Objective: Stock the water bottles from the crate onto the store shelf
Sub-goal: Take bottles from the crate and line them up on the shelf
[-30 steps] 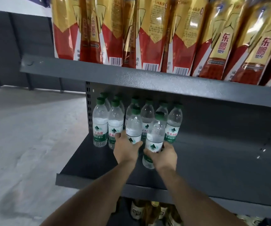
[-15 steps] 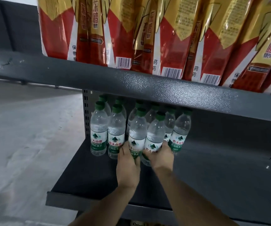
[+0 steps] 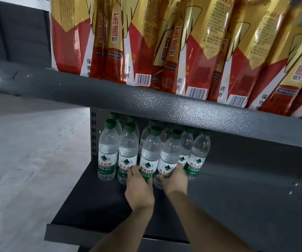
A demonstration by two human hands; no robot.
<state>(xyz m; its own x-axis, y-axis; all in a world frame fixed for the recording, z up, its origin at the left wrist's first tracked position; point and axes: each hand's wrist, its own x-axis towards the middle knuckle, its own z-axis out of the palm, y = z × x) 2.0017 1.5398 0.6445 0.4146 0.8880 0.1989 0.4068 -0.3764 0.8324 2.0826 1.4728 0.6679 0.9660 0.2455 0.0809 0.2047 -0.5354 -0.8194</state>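
Two upright water bottles [image 3: 150,157], one gripped low in each hand [image 3: 140,188], stand touching the stocked cluster [image 3: 108,151] behind.

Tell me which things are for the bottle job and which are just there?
For the job:
left hand
right hand
two held water bottles
stocked water bottles
lower shelf

Just there:
red-and-gold packs
upper shelf
floor
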